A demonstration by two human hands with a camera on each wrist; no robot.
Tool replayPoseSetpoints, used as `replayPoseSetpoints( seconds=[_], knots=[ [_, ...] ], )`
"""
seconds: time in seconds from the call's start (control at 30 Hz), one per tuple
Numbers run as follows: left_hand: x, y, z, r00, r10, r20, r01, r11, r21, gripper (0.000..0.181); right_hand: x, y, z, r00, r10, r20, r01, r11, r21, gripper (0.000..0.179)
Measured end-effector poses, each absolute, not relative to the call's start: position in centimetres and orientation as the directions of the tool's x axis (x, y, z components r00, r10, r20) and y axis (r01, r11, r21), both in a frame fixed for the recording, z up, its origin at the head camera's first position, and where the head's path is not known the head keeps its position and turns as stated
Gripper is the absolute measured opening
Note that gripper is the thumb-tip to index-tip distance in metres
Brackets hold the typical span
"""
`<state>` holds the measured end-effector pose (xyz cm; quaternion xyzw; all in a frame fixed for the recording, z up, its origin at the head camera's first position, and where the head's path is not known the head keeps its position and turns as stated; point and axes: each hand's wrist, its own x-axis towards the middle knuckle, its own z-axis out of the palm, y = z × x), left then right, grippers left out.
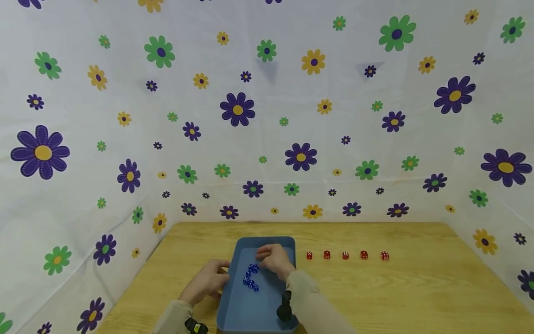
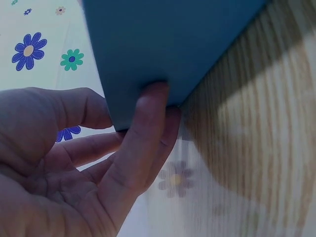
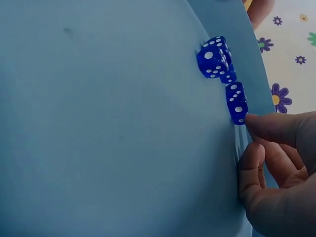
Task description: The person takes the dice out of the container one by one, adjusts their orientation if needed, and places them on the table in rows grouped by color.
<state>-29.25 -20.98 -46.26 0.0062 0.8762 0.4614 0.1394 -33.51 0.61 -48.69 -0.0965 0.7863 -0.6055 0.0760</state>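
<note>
A blue tray (image 1: 260,311) stands on the table with several blue dice (image 1: 253,268) in a loose curve on its floor. My left hand (image 1: 208,280) holds the tray at its left side; in the left wrist view the fingers (image 2: 148,113) lie along the outer wall and the thumb reaches the rim. My right hand (image 1: 275,260) is over the far part of the tray. In the right wrist view its fingers (image 3: 269,126) are bent, one fingertip right at the nearest blue die (image 3: 241,120), with nothing showing between finger and thumb.
Several red dice (image 1: 345,255) form a spaced row on the wooden table (image 1: 396,297), right of the tray. A white flowered cloth (image 1: 267,130) hangs behind the table and along both sides. Dark wrist cameras (image 1: 284,307) sit on both wrists.
</note>
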Motion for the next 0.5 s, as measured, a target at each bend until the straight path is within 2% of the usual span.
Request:
replayPoseSetpoints(
  seconds=[0.2,0.5],
  knots=[
    [-29.28,-21.20,-46.32,-0.963,0.131,-0.236,-0.119,0.581,0.805,0.044,-33.27,0.49,-48.62,-0.955,-0.297,-0.006,-0.082,0.281,-0.956,0.047],
    [-29.14,-21.12,-46.26,-0.967,0.138,-0.216,-0.100,0.573,0.813,0.044,-33.00,0.41,-48.33,-0.953,-0.302,-0.008,-0.093,0.319,-0.943,0.038]
  ],
)
